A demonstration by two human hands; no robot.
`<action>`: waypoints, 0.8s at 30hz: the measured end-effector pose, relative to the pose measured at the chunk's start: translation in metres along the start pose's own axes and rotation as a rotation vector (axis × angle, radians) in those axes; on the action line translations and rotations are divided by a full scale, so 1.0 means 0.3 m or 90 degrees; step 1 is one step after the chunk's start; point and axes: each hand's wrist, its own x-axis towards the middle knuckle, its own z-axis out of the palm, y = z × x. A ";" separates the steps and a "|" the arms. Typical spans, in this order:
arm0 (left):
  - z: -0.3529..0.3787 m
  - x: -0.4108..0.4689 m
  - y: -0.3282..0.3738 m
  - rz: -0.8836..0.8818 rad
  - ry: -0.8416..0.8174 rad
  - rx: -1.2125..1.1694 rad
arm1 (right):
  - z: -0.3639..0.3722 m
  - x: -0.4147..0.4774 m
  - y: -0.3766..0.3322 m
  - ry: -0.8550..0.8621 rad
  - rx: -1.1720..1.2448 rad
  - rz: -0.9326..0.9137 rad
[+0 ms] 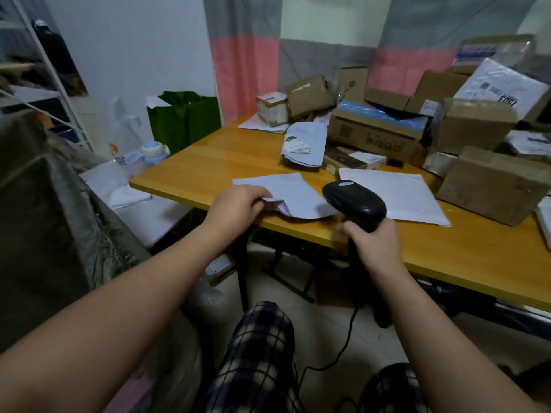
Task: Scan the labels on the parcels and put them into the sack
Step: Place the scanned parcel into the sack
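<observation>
A flat white mailer parcel [293, 193] lies at the near edge of the wooden table [208, 165], partly over the edge. My left hand [235, 205] pinches its crumpled near corner. My right hand [371, 242] grips the handle of a black barcode scanner [354, 202], whose head sits just right of the mailer, above its right corner. A grey woven sack [44, 222] stands open at my left, beside the table.
A second flat white mailer [396, 195] lies right of the scanner. Several cardboard boxes [375, 129] and poly bags [304, 144] are piled at the table's back and right. A brown box [492, 186] sits near the right edge. A green bag [185, 119] stands behind the table. The scanner cable [343, 347] hangs to the floor.
</observation>
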 end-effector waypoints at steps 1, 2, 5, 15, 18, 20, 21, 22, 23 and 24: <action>-0.017 0.015 0.000 -0.039 0.052 -0.059 | -0.003 0.000 -0.002 0.022 0.025 0.000; -0.037 0.035 0.001 -0.069 0.101 -0.111 | -0.006 -0.001 -0.009 0.040 0.046 0.002; -0.107 0.097 0.020 -0.080 0.204 -0.209 | 0.000 0.004 -0.036 0.043 0.073 0.004; -0.247 0.168 0.153 0.004 0.187 -0.355 | 0.020 -0.012 -0.122 -0.046 0.186 -0.019; -0.250 0.155 0.170 -0.013 0.170 -0.420 | 0.012 -0.023 -0.143 -0.074 0.196 -0.053; -0.251 0.158 0.178 -0.016 0.164 -0.420 | 0.013 -0.022 -0.153 -0.078 0.187 -0.074; -0.251 0.163 0.177 -0.019 0.172 -0.410 | 0.016 -0.019 -0.156 -0.064 0.184 -0.075; -0.251 0.170 0.172 -0.026 0.186 -0.390 | 0.018 -0.013 -0.159 -0.045 0.175 -0.073; -0.249 0.177 0.164 -0.034 0.199 -0.355 | 0.022 -0.008 -0.164 -0.028 0.170 -0.066; -0.245 0.180 0.154 -0.043 0.206 -0.313 | 0.025 -0.003 -0.166 -0.014 0.172 -0.057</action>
